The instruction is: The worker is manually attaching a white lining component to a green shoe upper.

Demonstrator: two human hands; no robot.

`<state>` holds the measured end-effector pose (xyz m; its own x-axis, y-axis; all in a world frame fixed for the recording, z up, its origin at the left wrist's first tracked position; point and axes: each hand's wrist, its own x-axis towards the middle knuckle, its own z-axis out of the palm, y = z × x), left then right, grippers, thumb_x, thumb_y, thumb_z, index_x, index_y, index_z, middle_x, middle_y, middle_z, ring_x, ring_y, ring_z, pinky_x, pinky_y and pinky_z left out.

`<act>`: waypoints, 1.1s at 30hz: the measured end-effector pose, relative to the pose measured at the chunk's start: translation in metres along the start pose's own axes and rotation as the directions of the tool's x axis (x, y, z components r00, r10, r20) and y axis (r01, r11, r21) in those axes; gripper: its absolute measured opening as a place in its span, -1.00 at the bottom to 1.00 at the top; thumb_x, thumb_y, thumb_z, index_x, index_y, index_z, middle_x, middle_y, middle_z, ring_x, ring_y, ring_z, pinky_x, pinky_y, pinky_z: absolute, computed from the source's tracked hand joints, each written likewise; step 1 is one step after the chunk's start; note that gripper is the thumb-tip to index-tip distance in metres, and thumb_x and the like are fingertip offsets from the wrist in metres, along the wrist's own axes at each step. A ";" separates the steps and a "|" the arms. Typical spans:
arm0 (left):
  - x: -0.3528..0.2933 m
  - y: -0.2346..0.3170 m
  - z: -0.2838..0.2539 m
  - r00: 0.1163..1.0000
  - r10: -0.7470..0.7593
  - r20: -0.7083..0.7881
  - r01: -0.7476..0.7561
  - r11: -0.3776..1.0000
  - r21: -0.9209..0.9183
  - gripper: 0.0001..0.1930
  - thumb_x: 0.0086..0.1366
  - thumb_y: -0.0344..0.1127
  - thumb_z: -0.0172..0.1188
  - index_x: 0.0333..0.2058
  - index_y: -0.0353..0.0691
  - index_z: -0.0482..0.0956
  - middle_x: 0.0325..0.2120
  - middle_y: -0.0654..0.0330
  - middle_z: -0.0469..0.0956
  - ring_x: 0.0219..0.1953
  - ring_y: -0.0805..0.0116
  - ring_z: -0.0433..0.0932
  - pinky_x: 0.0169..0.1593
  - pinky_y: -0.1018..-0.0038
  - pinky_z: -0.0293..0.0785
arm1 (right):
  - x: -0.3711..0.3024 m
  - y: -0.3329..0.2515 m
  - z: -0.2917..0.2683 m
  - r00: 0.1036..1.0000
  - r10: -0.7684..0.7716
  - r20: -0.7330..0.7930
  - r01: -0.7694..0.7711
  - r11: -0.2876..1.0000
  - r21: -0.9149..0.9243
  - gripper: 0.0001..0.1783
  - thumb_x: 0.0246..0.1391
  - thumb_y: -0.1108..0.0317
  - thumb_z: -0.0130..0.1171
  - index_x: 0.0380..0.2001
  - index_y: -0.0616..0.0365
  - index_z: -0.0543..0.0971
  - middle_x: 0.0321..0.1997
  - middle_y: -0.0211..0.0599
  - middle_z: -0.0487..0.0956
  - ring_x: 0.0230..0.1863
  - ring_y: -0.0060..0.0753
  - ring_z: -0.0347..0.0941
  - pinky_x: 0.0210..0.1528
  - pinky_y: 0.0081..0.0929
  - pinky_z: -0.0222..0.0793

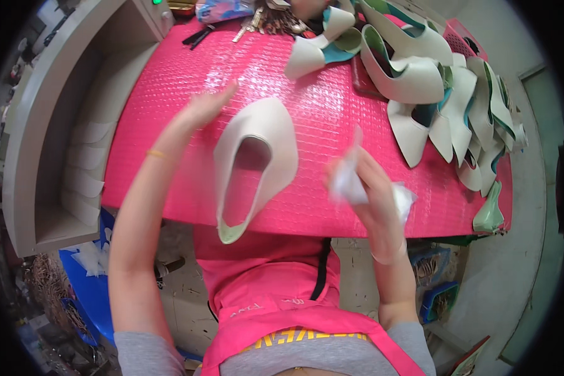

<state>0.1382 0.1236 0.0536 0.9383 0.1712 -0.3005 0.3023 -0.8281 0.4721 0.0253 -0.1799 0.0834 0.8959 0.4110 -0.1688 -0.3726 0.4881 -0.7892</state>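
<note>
A white shoe upper [279,135] with a pointed toe end and a long oval opening lies on the pink table covering in front of me, its narrow tip hanging at the near edge. My left hand [210,108] is just beyond its upper left side, slightly blurred, with at least one finger stretched out and nothing seen in it. To the right of the upper, my right hand [377,185] grips a crumpled white cloth or tissue [351,183]. Part of the cloth is smeared by motion, and some sticks out beside the palm.
More white shoe uppers [407,78] with green linings are heaped at the right. A grey machine housing or shelf [28,156] holds flat white pieces [84,182] on the left. Brushes [279,20] and small tools [198,37] lie at the far edge of the pink table [163,119].
</note>
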 end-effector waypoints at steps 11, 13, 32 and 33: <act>-0.168 -0.029 0.037 0.805 0.398 -0.440 -0.299 0.913 0.280 -0.60 -0.11 -0.43 0.21 -0.19 -0.21 0.43 -0.31 -0.05 0.38 -0.29 -0.02 0.40 -0.20 0.33 0.37 | 0.052 0.082 0.040 0.903 0.428 -0.032 -0.408 0.880 0.245 -0.57 0.19 0.22 -0.26 0.01 0.30 0.26 0.12 0.07 0.26 0.12 -0.12 0.23 0.11 -0.34 0.19; -0.166 -0.036 0.047 0.864 0.417 -0.283 -0.341 0.897 0.281 -0.57 -0.08 -0.43 0.15 -0.13 -0.19 0.42 -0.32 -0.02 0.38 -0.30 0.08 0.42 -0.28 0.39 0.37 | 0.066 0.079 0.045 0.891 0.453 0.026 -0.453 0.882 0.130 -0.69 0.17 0.25 -0.20 -0.15 0.25 0.36 -0.04 -0.06 0.40 -0.02 -0.33 0.36 -0.02 -0.47 0.31; -0.138 -0.070 0.026 0.918 -0.137 0.373 0.395 0.400 -0.827 -0.79 0.20 -0.33 0.06 -0.56 -0.32 0.41 -0.83 0.25 0.37 -0.87 0.62 0.27 -0.80 0.70 0.12 | 0.109 0.094 0.066 0.975 0.120 -0.189 -0.222 0.408 -0.886 -0.74 -0.04 0.29 0.08 -0.55 0.34 0.46 -0.70 -0.01 0.41 -0.67 -0.24 0.38 -0.57 -0.39 0.24; -0.137 -0.068 0.027 0.917 -0.139 0.375 0.398 0.399 -0.826 -0.79 0.20 -0.33 0.06 -0.56 -0.32 0.41 -0.83 0.25 0.37 -0.87 0.62 0.27 -0.80 0.70 0.12 | 0.109 0.093 0.066 0.976 0.118 -0.183 -0.215 0.379 -0.900 -0.73 -0.05 0.28 0.09 -0.56 0.34 0.46 -0.70 -0.01 0.41 -0.68 -0.22 0.37 -0.57 -0.38 0.24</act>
<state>-0.0157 0.1418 0.0403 0.7552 0.0719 -0.6515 0.6328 0.1792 0.7533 0.0725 -0.0385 0.0303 0.8745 0.3181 -0.3661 -0.1156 -0.5964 -0.7943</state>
